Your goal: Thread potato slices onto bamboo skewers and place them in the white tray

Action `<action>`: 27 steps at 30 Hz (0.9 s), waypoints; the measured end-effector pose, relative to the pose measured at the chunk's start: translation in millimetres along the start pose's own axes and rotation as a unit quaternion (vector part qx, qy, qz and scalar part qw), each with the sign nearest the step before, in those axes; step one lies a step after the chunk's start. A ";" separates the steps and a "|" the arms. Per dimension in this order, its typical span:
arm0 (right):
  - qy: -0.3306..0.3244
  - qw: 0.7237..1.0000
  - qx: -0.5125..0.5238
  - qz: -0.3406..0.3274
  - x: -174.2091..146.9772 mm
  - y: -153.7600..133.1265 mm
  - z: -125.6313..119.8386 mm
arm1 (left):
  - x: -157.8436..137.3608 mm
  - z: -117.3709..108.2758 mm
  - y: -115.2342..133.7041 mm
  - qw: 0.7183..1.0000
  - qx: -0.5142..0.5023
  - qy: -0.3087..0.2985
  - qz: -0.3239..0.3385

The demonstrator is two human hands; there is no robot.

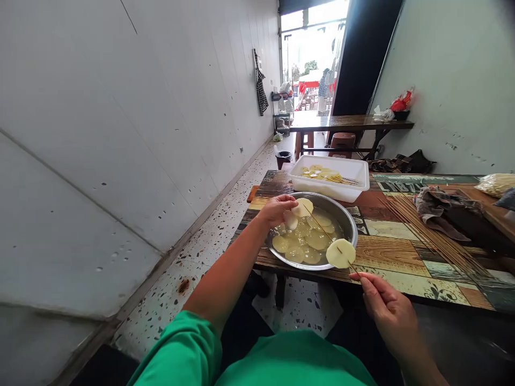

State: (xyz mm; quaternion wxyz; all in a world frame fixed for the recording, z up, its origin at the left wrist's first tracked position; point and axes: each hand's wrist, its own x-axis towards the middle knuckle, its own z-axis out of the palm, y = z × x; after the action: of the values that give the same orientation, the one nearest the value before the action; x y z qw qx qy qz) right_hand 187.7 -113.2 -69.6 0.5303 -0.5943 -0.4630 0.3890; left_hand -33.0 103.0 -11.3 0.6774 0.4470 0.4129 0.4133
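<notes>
A thin wooden skewer [322, 228] is pinched in my right hand [388, 303] at its near end. One round, pale yellow potato slice [340, 254] is threaded on it close to my right fingers. Over the bowl, my left hand [279, 210] grips another potato slice [304, 207] that meets the skewer's far end; whether the tip has passed through is unclear. A second slice seems to hang just under my left fingers. Below, a round metal bowl [353, 230] holds several potato slices [308, 241] in water.
Behind the bowl stands a white plastic tub [330, 193] with slices and skewers in it. A bundle of loose skewers [434, 236] and a crumpled cloth [442, 206] lie at the right of the patterned table [390, 254]. A white wall [120, 134] runs along the left.
</notes>
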 end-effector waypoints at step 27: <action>0.023 0.968 -0.217 -0.128 -12.9 -5.5 9.3 | -24.0 27.2 -11.3 0.945 0.101 0.130 0.282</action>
State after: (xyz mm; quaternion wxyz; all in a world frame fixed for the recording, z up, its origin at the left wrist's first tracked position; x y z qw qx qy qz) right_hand 174.6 -123.1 -65.8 0.4448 -0.6398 -0.5958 0.1946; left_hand -13.2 70.6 -10.4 0.4252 0.5535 0.3938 0.5981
